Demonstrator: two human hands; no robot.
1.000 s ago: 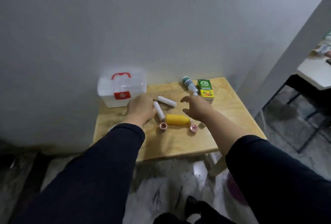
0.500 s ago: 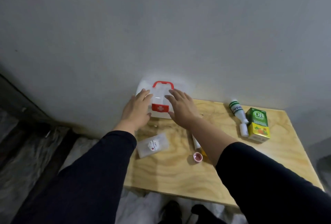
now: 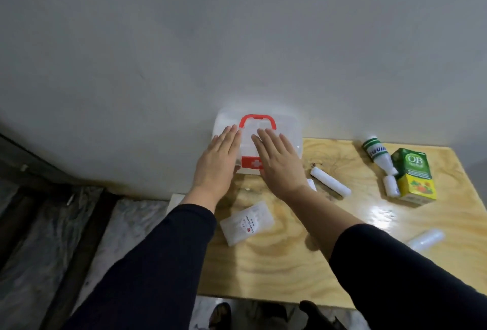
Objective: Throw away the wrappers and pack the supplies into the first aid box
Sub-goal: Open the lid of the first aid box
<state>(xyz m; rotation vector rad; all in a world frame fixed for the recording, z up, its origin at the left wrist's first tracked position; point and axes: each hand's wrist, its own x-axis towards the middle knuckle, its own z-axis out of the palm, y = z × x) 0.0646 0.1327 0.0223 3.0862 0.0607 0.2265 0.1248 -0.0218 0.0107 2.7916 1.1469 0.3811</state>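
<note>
Two flat hands lie on the first aid box (image 3: 290, 129), which stands at the wooden table (image 3: 276, 263)'s far left corner against the wall, long axis left-right, red handle up; both arms reach forward; left hand (image 3: 217, 162) spreads fingers on its left side; right hand (image 3: 280, 162) presses its lid; gauze roll (image 3: 330, 181) lies right, pointing diagonally.

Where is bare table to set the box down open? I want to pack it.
Free: the near strip of table in front of the packet. Crowded: the right, around the roll, bottle and carton.
</note>
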